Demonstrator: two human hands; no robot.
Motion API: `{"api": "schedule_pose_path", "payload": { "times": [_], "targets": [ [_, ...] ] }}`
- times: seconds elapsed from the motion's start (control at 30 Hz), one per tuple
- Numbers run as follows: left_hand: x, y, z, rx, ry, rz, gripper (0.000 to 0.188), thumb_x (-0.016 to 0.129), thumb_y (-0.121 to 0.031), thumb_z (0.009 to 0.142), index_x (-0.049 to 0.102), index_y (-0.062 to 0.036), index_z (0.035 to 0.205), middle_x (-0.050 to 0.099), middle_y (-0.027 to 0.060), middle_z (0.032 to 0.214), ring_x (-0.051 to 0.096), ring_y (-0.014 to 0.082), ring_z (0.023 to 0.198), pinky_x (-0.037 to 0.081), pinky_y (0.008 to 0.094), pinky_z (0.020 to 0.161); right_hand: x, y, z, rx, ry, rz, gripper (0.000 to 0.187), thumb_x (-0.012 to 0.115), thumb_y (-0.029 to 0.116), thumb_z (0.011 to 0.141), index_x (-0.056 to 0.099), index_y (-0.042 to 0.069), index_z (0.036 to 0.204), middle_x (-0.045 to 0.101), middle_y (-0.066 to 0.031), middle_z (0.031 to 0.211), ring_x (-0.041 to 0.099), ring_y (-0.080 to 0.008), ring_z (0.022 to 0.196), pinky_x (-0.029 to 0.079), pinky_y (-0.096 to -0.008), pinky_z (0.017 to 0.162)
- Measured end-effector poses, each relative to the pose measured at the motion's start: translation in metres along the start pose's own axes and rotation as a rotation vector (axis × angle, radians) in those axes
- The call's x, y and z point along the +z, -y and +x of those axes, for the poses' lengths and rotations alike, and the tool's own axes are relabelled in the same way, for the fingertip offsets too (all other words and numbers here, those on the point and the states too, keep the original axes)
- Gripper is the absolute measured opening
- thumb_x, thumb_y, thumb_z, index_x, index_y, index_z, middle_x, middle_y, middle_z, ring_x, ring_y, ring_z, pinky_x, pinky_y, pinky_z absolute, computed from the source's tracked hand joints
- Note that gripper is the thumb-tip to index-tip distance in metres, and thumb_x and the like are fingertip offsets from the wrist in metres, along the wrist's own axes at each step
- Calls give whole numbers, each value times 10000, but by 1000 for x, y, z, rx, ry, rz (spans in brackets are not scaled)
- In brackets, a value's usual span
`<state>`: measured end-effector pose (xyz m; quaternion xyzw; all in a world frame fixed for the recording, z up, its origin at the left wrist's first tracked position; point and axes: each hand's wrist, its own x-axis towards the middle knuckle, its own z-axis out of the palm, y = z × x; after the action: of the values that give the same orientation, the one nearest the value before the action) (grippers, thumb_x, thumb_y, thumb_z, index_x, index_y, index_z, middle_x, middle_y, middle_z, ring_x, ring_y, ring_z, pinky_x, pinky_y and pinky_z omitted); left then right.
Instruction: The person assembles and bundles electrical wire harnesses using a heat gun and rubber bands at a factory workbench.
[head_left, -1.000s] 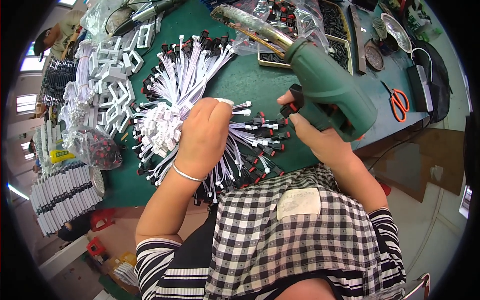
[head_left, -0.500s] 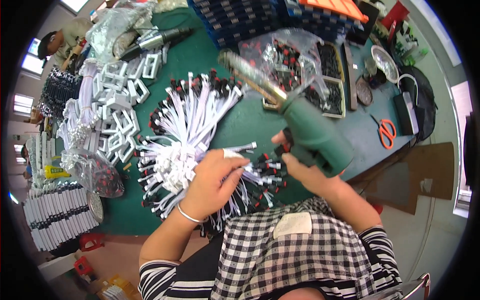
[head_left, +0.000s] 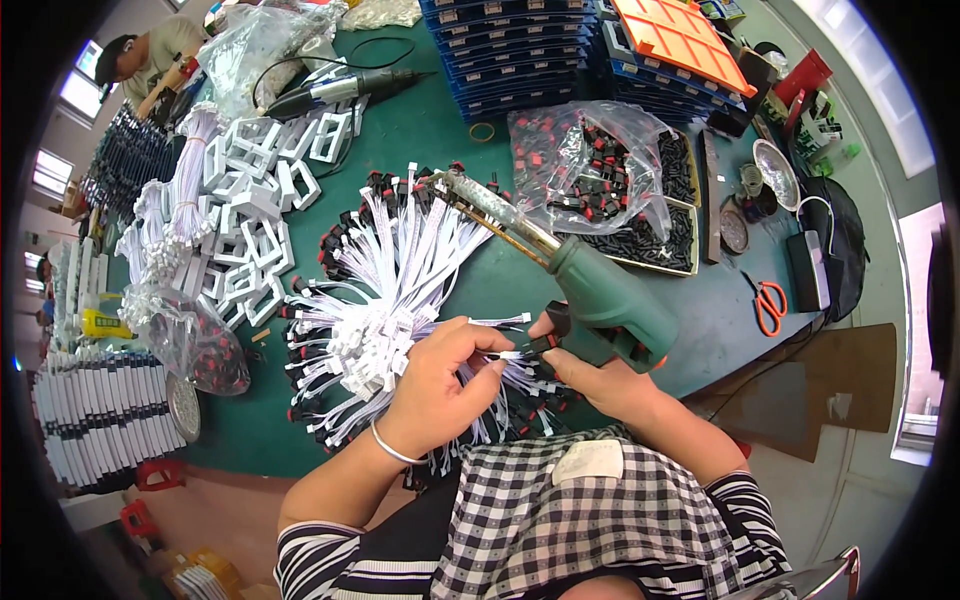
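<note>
1. Green tabletop (head_left: 240,432) spreads out under my work, and another person (head_left: 165,55) is at the far left, head lowered. I take the wire bundle (head_left: 375,342) in front of me as my mark.
2. That bundle lies on the tabletop: white leads fanned out around a crowded heap of white ends, with black-and-red tips along much of its outer edge.
3. By the bundle's right side, the thumb and forefinger of my left hand (head_left: 425,385) are pinched together on a white plug (head_left: 511,355).
4. A little further right of the bundle, the thumb and a fingertip of my right hand (head_left: 612,385) are closed on a black-and-red plug (head_left: 543,343). Whether the two plugs touch, I can't tell.
5. Right of the bundle, a green heat gun (head_left: 612,305) slants its nozzle toward the bundle's far part. It hides my other right fingers, so I can't say whether they grip it.
6. Done, as I judge it: a good share of the bundle's leads carry black-and-red tips. The pair at my fingers doesn't look finished.
7. Left, I'd guess: plenty. Beyond the bundle to the right, a clear bag (head_left: 560,130) holds loose black-and-red parts; left of the bundle, past some white frames (head_left: 257,205), lie tied white leads (head_left: 193,197). How many are bare, I can't count.
</note>
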<state>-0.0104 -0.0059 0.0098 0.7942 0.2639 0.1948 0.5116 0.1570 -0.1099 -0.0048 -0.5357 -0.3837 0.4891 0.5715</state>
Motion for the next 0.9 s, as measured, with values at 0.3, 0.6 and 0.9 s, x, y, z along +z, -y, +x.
{"api": "schedule_pose_path", "payload": {
  "times": [0.3,0.6,0.9],
  "targets": [
    [3,5,0,-139,18,-155,107,574,-24,817,597,9,916,553,39,799,522,78,677,424,206,619,7,1,-1,64,-87,-57,215,632,47,777,598,61,989,573,21,836,526,-35,700,438,-201,601],
    [-4,2,4,-78,97,-62,113,585,-46,838,593,-3,943,576,21,842,523,61,701,430,205,630,8,-7,-1,94,-155,108,221,658,49,790,595,54,1001,599,30,908,552,-35,843,455,-211,725],
    [-2,10,2,-177,66,-139,101,609,-69,794,571,6,849,585,69,767,543,115,654,451,240,604,11,-9,3,70,-143,86,211,657,45,792,589,28,990,612,-2,913,561,-60,846,461,-228,750]
  ]
}}
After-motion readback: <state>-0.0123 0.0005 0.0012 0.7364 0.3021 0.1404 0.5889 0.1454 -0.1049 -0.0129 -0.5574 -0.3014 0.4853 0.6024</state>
